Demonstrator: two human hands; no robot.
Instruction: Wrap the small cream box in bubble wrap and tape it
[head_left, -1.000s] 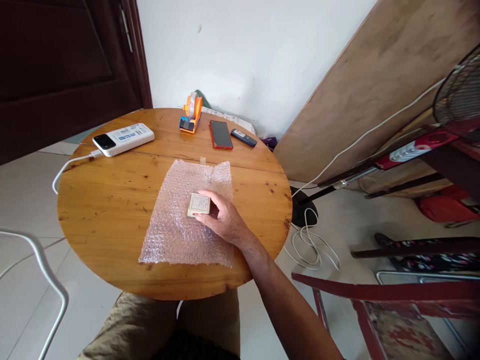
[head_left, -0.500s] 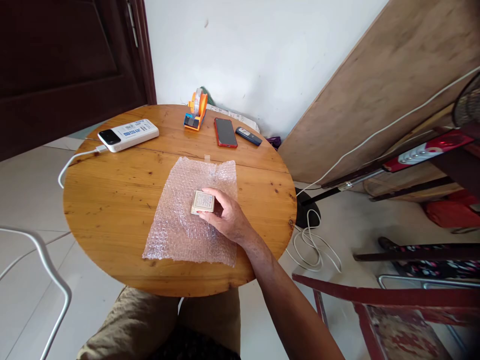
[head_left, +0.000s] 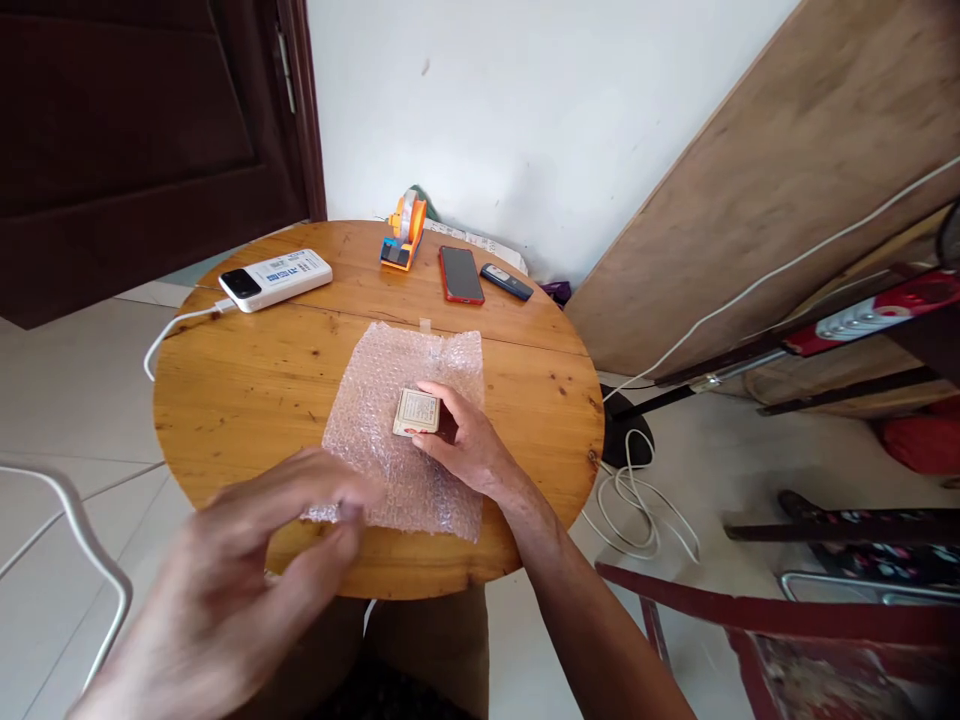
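A small cream box (head_left: 417, 412) with printed lettering and a red mark on its near side sits over the bubble wrap (head_left: 375, 400). My right hand (head_left: 469, 440) grips it between thumb and fingers from the right. The wrap lies spread on the wooden table, and my right wrist crosses its right edge. In the lower left, my left hand (head_left: 247, 570) hangs close to the camera, smeared by motion. Its fingers are curved with the thumb below them, and I see nothing held there. It covers the wrap's near left corner.
On the round wooden table (head_left: 232, 400) are a white power bank (head_left: 281, 278) with a cable, an orange tape dispenser (head_left: 405, 232), a red-edged phone (head_left: 461, 274) and a dark remote-like device (head_left: 507, 281). A reddish wooden chair (head_left: 712, 590) stands at right; cable (head_left: 630, 510) coils on the floor.
My left hand has come into view from the lower left. My right hand keeps hold of the box, which is tipped slightly so its red-marked side shows. The view has shifted a little.
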